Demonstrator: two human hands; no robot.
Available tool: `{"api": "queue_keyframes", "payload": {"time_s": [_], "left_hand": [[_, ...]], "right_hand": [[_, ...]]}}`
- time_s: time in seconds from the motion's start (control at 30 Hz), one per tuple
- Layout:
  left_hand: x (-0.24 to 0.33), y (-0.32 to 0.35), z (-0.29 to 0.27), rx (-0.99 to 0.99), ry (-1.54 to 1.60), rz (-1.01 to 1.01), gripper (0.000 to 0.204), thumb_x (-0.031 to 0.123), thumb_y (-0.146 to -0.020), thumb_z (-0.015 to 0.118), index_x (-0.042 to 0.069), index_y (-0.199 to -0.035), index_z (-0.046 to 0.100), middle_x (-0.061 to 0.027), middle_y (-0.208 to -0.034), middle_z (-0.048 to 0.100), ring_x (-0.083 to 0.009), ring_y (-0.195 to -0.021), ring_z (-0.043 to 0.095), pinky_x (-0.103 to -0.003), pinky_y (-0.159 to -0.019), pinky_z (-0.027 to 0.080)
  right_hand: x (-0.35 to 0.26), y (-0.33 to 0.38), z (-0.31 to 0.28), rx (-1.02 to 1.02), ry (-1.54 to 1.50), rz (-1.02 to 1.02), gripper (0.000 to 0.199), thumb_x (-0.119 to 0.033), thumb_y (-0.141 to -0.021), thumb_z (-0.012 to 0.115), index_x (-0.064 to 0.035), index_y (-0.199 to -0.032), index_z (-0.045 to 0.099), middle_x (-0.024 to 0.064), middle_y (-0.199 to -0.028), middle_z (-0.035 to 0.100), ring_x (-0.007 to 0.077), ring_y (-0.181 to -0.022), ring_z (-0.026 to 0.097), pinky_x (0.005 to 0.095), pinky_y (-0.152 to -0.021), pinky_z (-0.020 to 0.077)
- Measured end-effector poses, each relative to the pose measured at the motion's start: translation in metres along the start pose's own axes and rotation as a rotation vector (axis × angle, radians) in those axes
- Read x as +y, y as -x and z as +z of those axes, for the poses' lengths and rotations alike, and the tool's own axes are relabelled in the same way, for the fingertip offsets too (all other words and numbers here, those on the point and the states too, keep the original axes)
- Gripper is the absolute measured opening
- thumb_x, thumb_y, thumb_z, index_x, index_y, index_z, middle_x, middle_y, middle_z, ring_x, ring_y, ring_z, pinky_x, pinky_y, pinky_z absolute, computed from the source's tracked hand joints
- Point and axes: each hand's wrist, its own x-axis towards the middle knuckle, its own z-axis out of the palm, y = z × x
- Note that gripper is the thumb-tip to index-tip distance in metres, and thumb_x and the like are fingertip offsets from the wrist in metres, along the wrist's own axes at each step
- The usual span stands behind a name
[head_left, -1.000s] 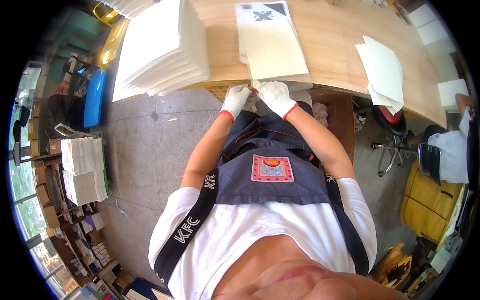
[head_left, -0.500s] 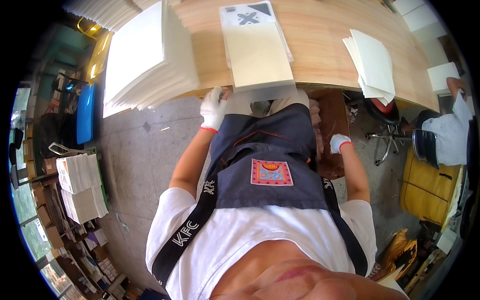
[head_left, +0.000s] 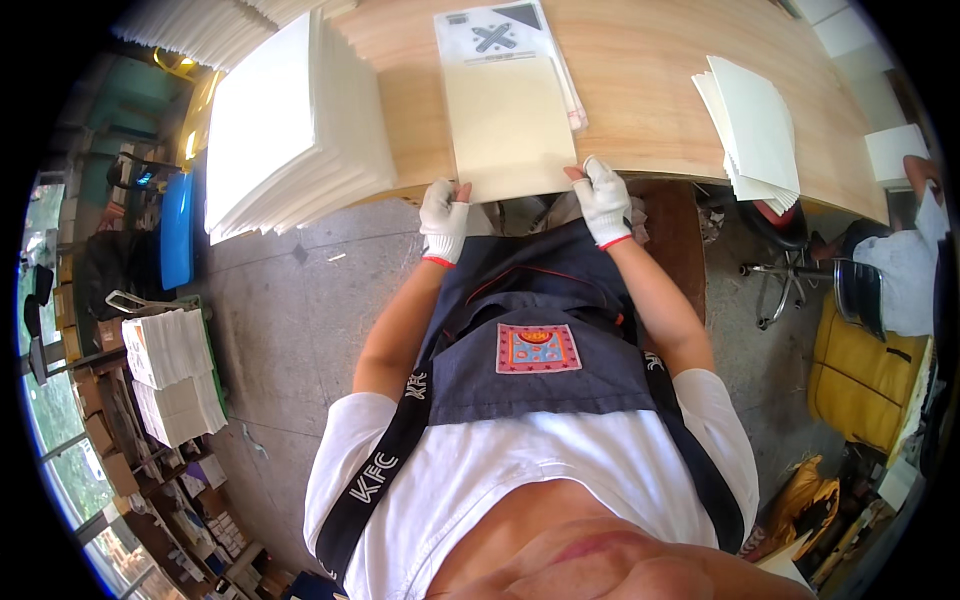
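Both hands (head_left: 445,218) back on cream sheet (head_left: 508,128)

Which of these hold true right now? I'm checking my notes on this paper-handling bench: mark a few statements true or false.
1. Both gloved hands, left hand and right hand, grip the near edge of the cream rectangular paper sheet. True.
2. The tall stack of white sheets lies to the person's right. False: it lies to the left.
3. The cream sheet lies on the light wooden tabletop. True.
4. The hands are bare. False: they wear white gloves with red cuffs.
5. A smaller white paper pile sits to the right. True.
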Motion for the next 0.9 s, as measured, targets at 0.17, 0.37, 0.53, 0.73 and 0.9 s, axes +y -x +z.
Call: {"api": "queue_keyframes", "payload": {"time_s": [0.17,0.37,0.53,0.73,0.9], "left_hand": [[0.001,0.009,0.016,0.205,0.656,-0.523,0.022,0.018,-0.084,0.062,0.008,-0.076,0.045,0.0012,-0.063,0.048,-0.0082,-0.050,0.046,-0.023,-0.043,0.038],[0.046,-0.012,-0.012,-0.182,0.373,-0.449,0.017,0.020,-0.089,0.054,0.004,-0.086,0.047,0.0016,-0.063,0.044,-0.0068,-0.050,0.046,-0.021,-0.046,0.037],[0.127,-0.037,-0.081,-0.141,-0.003,0.030,0.016,0.014,-0.087,0.055,0.004,-0.078,0.046,-0.0027,-0.063,0.048,-0.0089,-0.054,0.047,-0.025,-0.048,0.039],[0.162,-0.065,-0.214,0.343,0.037,0.064,0.020,0.010,-0.087,0.052,-0.003,-0.101,0.058,-0.0021,-0.084,0.057,-0.0105,-0.077,0.052,-0.025,-0.068,0.043],[0.105,-0.107,-0.292,0.463,-0.382,0.075,0.034,0.017,-0.085,0.044,-0.003,-0.109,0.058,-0.0115,-0.098,0.062,-0.0181,-0.094,0.057,-0.028,-0.084,0.042]], "right_hand": [[0.013,0.005,0.016,0.282,0.109,0.062,0.025,-0.032,-0.081,0.058,-0.0081,-0.074,0.053,0.0106,-0.061,0.058,0.0323,-0.059,0.058,0.0404,-0.052,0.0414],[0.017,0.004,-0.009,-0.347,-0.402,0.709,0.040,-0.042,-0.091,0.044,-0.0063,-0.083,0.059,0.0027,-0.056,0.055,0.0106,-0.046,0.051,0.0252,-0.041,0.0376],[-0.015,0.000,0.015,-0.518,-1.210,0.587,0.018,-0.024,-0.093,0.047,-0.0074,-0.092,0.054,-0.0023,-0.059,0.048,0.0073,-0.042,0.039,0.0199,-0.039,0.0271],[-0.175,-0.081,0.031,-0.699,-1.126,0.133,0.029,-0.033,-0.092,0.049,-0.0075,-0.078,0.053,-0.0028,-0.054,0.044,0.0065,-0.044,0.041,0.0218,-0.040,0.0302],[-0.267,-0.113,0.060,-0.814,-0.634,0.113,0.034,-0.035,-0.087,0.056,-0.0051,-0.070,0.059,0.0017,-0.061,0.057,0.0056,-0.047,0.049,0.0214,-0.042,0.0378]]}}
